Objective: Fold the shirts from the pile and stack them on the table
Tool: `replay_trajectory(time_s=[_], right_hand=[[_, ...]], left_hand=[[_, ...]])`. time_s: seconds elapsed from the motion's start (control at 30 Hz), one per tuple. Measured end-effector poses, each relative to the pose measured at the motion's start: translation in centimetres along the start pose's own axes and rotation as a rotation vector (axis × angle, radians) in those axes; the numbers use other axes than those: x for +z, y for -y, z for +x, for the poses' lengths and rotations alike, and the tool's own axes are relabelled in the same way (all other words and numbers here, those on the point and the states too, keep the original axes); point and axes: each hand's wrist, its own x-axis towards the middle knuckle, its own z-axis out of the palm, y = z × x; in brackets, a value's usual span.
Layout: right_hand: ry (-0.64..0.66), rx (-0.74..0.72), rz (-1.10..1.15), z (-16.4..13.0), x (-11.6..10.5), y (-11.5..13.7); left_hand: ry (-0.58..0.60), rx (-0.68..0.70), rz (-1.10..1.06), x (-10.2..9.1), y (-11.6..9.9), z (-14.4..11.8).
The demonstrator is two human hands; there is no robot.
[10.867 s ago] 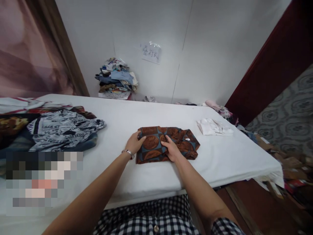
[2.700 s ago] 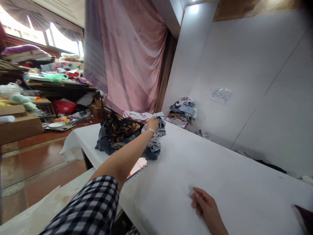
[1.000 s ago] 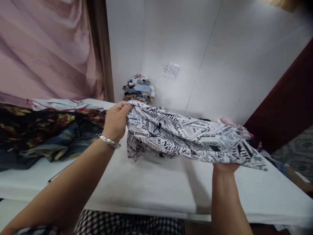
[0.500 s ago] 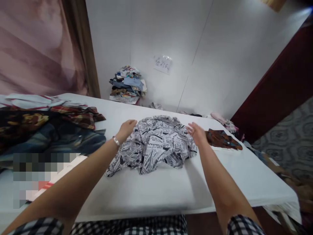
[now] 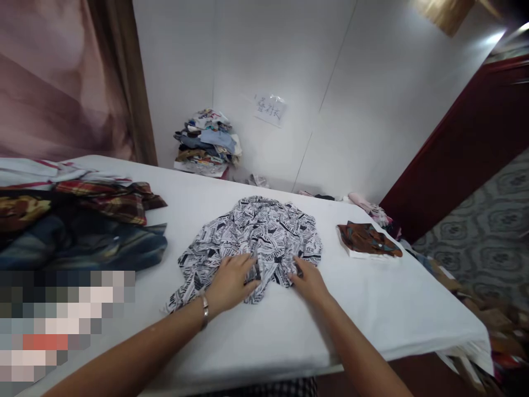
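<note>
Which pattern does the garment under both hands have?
Black-and-white newspaper print on the garment, clearest in the head view.

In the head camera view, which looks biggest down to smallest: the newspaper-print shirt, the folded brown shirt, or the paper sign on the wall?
1. newspaper-print shirt, under both hands
2. folded brown shirt
3. paper sign, though it hangs farther off, so it is unsure.

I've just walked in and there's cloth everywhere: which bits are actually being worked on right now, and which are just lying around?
In hand:
- black-and-white printed shirt, crumpled on the white table
- left hand and right hand, both on its near edge

Lying about:
- folded brown shirt at the right
- dark clothes heap at the left
- stack of clothes by the wall
</note>
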Motion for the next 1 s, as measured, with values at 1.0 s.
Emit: replay_trajectory(time_s=[1.0], right_hand=[[-0.342, 0.535, 0.407, -2.7, -7.6, -7.7]], left_hand=[[-0.03, -0.087, -0.017, -0.7, 0.2, -4.5]])
